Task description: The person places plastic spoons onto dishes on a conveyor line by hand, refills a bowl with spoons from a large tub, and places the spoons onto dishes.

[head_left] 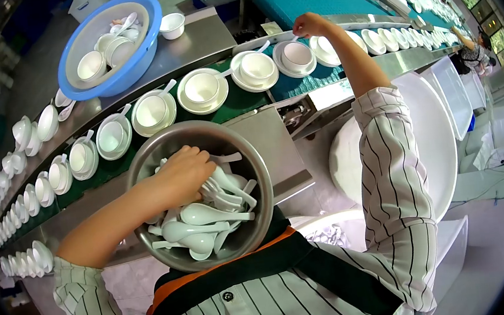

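Shirt (257,312), 6 o'clock: white, thin black stripes; dark button (228,296). Apron (339,270): dark green-black, orange edging (163,294). Spoons (199,215), 8 o'clock: glossy white. Big bowl (265,181) around them: silver-grey. Row bowls (201,87), 11 o'clock: white. Tub (155,19), 11 o'clock: bright blue. Belts: teal one (284,4), 1 o'clock; dark green one (246,102), 12 o'clock.

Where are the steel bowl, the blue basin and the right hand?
Steel bowl (261,184), head view: right side wall.
Blue basin (156,13), head view: right rim.
Right hand (310,25), head view: back of hand.
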The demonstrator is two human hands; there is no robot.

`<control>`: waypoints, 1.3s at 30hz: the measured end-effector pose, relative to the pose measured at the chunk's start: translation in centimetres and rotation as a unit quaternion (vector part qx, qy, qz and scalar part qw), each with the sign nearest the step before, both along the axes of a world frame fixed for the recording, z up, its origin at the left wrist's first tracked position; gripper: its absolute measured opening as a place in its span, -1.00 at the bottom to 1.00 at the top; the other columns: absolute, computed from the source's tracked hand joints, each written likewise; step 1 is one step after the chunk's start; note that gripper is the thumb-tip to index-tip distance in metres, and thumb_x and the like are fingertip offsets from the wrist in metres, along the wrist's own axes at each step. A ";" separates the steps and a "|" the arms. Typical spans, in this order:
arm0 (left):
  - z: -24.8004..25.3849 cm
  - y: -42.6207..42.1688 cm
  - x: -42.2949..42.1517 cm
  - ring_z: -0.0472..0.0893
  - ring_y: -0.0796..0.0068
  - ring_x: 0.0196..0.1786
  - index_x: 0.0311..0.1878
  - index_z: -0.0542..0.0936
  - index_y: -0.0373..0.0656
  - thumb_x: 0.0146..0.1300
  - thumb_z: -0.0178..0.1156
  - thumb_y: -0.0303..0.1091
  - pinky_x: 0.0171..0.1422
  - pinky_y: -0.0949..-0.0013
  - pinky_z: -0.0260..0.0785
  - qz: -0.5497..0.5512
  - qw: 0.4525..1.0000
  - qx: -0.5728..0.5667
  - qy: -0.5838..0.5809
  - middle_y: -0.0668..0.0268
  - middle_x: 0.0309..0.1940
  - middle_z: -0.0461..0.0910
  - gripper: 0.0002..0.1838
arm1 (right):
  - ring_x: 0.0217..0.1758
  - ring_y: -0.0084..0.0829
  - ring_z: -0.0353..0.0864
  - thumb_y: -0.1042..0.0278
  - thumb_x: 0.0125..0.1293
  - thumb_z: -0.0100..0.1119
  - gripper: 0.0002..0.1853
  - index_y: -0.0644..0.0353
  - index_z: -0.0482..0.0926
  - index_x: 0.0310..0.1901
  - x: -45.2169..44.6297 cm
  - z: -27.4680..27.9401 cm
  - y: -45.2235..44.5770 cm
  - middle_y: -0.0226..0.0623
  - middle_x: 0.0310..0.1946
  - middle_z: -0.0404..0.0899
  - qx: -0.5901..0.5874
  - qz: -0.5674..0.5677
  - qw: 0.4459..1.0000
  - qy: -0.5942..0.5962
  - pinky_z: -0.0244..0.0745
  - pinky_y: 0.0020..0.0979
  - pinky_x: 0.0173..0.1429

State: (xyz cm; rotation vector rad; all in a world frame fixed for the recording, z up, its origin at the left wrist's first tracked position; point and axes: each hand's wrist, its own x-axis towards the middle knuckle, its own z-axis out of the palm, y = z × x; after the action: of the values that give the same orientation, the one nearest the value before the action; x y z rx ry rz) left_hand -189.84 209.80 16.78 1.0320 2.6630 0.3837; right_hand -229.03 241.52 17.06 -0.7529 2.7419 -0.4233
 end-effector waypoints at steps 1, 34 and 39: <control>0.0 0.0 0.1 0.40 0.18 -0.08 -0.29 0.53 -0.24 -0.28 0.41 -0.44 0.09 0.23 0.23 -0.007 1.000 0.006 0.006 0.19 -0.25 0.44 -0.61 | -0.26 -0.36 0.64 0.28 0.02 0.34 -0.68 0.21 0.62 -0.17 -0.2 -0.6 0.2 -0.24 -0.32 0.63 0.029 0.000 1.000 0.000 0.55 -0.40 -0.20; -0.3 -2.7 1.7 0.55 0.55 -0.23 -0.04 0.46 -0.25 0.22 0.25 -0.32 -0.12 0.46 0.39 0.459 0.480 0.725 -0.184 0.30 -0.26 0.56 -0.69 | -0.32 -0.35 0.61 0.16 0.17 0.32 -0.57 0.24 0.36 -0.10 36.1 0.4 -15.9 -0.17 -0.31 0.62 -0.362 0.079 0.899 -0.235 0.50 -0.36 -0.19; 0.7 -1.8 2.8 0.62 0.30 -0.26 0.00 0.36 -0.30 0.36 0.05 -0.33 -0.25 0.28 0.55 0.402 0.486 0.728 -0.268 0.03 -0.15 0.55 -0.73 | -0.24 -0.27 0.62 0.18 0.19 0.29 -0.41 0.23 0.29 0.18 36.3 1.4 -14.7 -0.15 -0.27 0.59 -0.316 0.131 0.920 -0.191 0.52 -0.36 -0.14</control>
State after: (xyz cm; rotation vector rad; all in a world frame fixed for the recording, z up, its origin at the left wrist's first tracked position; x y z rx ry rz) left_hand -187.01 208.03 17.45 -0.4321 1.4382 2.7662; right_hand -192.70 226.80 18.47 -1.0315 2.0921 -1.2743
